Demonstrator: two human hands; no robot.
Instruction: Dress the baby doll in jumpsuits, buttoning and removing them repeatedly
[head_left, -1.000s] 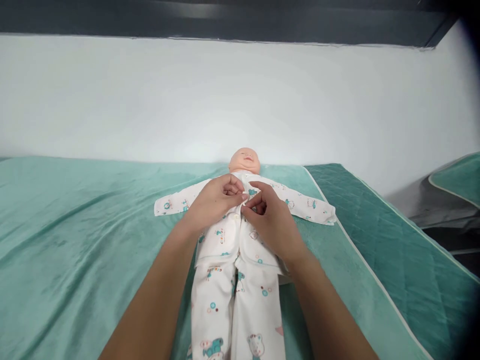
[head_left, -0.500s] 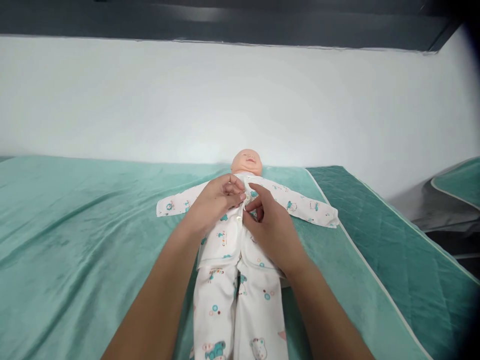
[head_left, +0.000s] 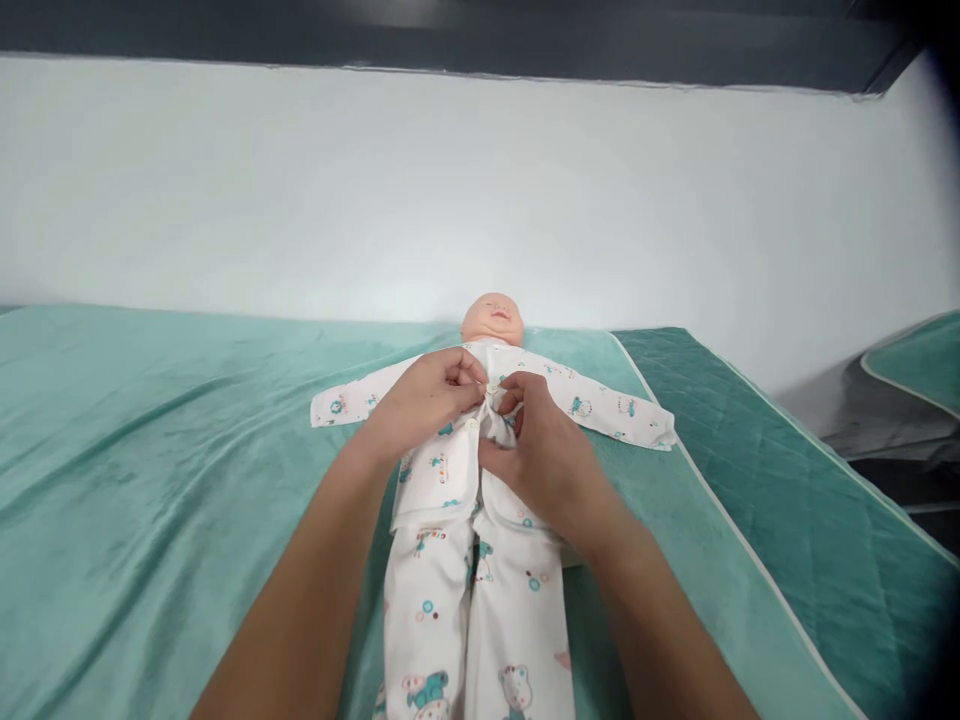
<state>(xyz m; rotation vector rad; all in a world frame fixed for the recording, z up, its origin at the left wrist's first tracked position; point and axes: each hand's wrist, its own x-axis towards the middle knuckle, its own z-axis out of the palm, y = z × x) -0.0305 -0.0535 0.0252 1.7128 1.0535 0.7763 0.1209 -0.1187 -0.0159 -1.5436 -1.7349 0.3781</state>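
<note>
At mid-frame, we are pinching the shirt [head_left: 439, 485] with our left hand [head_left: 427, 400], apparently steadying its front edge.
Our right hand [head_left: 546, 450] is curving just beside; whether it is gripping anything, we cannot tell. The shirt is lying beneath both hands, clothing the doll [head_left: 493, 318], which is resting on the green blanket [head_left: 187, 480].

I see a white wall [head_left: 480, 180] at 12 o'clock, a dark panel [head_left: 480, 35] above, a quilted green sheet [head_left: 825, 540] at 4.
</note>
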